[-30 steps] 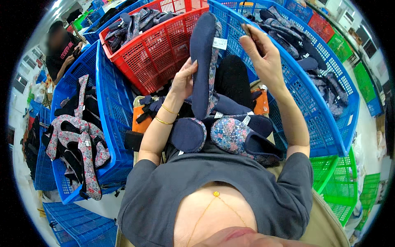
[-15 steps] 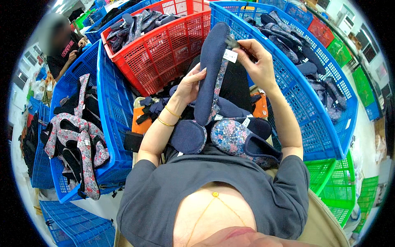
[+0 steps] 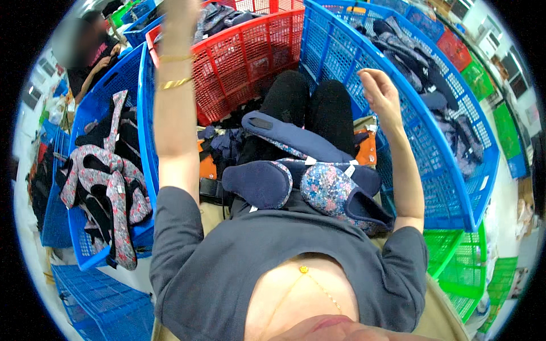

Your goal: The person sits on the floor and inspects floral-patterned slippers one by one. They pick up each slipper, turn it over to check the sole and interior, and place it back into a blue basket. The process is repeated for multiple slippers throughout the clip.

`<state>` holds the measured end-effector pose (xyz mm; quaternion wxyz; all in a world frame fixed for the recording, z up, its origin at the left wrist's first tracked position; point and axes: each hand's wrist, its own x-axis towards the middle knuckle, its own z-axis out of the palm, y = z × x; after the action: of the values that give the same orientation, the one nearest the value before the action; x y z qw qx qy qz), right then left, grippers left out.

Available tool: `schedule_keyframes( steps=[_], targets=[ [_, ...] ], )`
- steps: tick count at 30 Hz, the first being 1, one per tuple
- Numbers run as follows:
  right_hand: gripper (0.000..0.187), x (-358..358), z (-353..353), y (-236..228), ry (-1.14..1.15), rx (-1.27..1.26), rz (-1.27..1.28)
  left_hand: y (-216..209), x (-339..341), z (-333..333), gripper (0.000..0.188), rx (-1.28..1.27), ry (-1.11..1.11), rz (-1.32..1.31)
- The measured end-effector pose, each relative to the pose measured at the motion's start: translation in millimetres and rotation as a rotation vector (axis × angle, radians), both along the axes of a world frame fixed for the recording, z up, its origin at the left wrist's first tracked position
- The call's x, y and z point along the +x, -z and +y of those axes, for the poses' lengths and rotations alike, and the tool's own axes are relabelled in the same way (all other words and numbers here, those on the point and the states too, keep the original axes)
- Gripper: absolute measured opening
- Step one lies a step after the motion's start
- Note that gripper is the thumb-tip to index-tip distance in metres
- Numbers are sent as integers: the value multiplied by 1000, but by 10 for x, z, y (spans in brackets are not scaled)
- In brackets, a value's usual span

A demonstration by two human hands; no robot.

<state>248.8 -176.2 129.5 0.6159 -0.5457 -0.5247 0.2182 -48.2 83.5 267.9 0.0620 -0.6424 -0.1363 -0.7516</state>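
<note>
My left arm reaches far forward over the red crate (image 3: 250,62); my left hand (image 3: 181,12) is smeared by motion and cut by the top edge, so its fingers and anything in them cannot be made out. My right hand (image 3: 382,95) is raised beside the large blue crate (image 3: 392,111), fingers curled together; whatever they hold, if anything, is hidden. Across my lap lie a navy slipper-like piece (image 3: 301,139) with a dark patch at one end, a navy sole-shaped piece (image 3: 259,183) with a floral edge, and a floral slipper (image 3: 330,184) with a navy lining. Small white labels hang from some.
Floral and navy footwear fills the red crate and large blue crate. At left, a blue crate (image 3: 147,131) holds grey-and-red floral pieces (image 3: 94,165). Green crates (image 3: 463,267) stand at lower right. A co-worker (image 3: 94,51) is at far left. Dark scraps (image 3: 222,142) lie near my knees.
The long navy piece with floral edging has left the space between my hands and is no longer visible there. My left arm has swung forward and left; my right hand has moved slightly right and down.
</note>
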Motion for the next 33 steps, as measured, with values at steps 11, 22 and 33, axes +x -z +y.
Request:
schedule_keyframes(
  steps=[11,22,33],
  targets=[
    [65,-307,277,592,-410,-554,-791,-141,-1080,-3631,24,841,1253,1465],
    [74,-195,410,1024,-560,-709,-544,-98,-1082,-3785,24,859,1163,1560],
    [70,-324,372,864,-633,-621,-440,-5,-1151,-3655,22,904,1154,1356]
  ],
)
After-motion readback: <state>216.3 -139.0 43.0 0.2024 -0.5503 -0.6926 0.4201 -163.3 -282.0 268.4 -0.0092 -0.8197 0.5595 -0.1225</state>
